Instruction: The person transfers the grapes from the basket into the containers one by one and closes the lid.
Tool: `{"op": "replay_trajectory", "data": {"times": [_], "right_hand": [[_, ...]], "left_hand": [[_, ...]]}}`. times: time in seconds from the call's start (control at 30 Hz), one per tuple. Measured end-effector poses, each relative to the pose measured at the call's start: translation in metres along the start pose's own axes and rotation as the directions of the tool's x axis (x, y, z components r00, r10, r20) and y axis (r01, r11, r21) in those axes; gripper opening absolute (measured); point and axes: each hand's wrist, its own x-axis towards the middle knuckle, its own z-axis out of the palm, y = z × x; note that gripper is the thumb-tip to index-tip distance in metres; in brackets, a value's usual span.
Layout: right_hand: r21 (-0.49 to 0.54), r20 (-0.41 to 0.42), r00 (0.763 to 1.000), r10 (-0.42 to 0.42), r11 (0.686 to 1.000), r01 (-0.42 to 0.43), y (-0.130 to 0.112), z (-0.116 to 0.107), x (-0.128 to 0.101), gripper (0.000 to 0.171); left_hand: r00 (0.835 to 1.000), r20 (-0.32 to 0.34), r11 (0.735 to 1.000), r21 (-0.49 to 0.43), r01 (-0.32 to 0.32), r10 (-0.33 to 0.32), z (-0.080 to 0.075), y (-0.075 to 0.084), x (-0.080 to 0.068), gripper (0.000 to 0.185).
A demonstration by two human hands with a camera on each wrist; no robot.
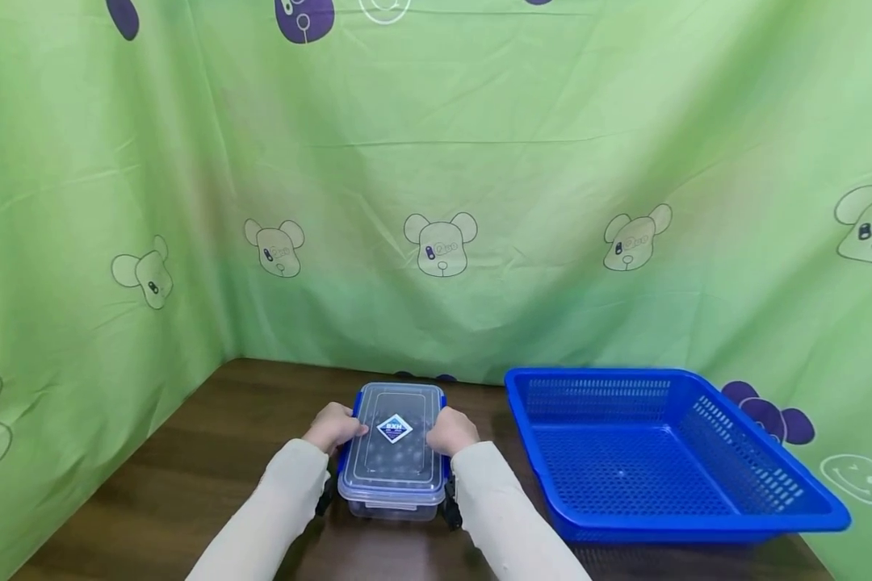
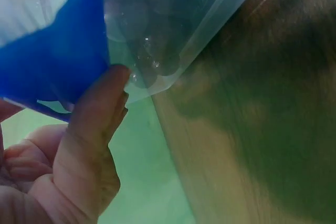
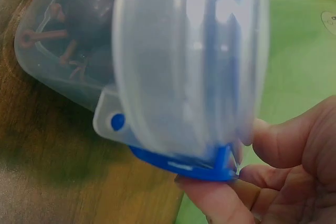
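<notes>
Head view shows the wooden table (image 1: 211, 452) bearing two containers, with a green printed cloth (image 1: 480, 161) hung behind and to the sides. Largest is the blue perforated basket (image 1: 668, 516), which stands to the right of your hands, well apart from them, and holds nothing that can be seen. Next is the clear lidded box (image 1: 394, 461), set near the table's front edge, directly before you, between both forearms. Through its wall, the right wrist view shows dark round items with thin stems; they resemble small fruit, but the exact kind cannot be confirmed.

Your left hand (image 1: 333, 428) grasps the left side of the box, fingers curled over the lid edge; the left wrist view shows a fingertip (image 2: 107, 85) against the blue latch (image 2: 58, 77). Your right hand (image 1: 450, 430) grasps the right side likewise, thumb and finger pinching the opposite latch (image 3: 184, 163).

Judged from this, the step in hand is working the side latches. The next move calls for even pressure on both clips while the box stays flat on the table.
</notes>
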Motion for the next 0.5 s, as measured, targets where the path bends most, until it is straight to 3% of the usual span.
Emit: {"op": "replay_trajectory", "data": {"times": [0.37, 0.5], "right_hand": [[0.041, 0.017, 0.999, 0.031, 0.999, -0.032, 0.0020, 0.0050, 0.0048, 0.012], [-0.003, 0.040, 0.999, 0.000, 1.000, 0.000, 0.0046, 0.0032, 0.0060, 0.016]], "left_hand": [[0.994, 0.078, 0.995, 0.061, -0.082, 0.077, -0.0027, -0.0037, 0.0023, 0.032], [0.985, 0.085, 0.978, 0.135, -0.160, 0.150, -0.0046, -0.0068, -0.0001, 0.028]]}}
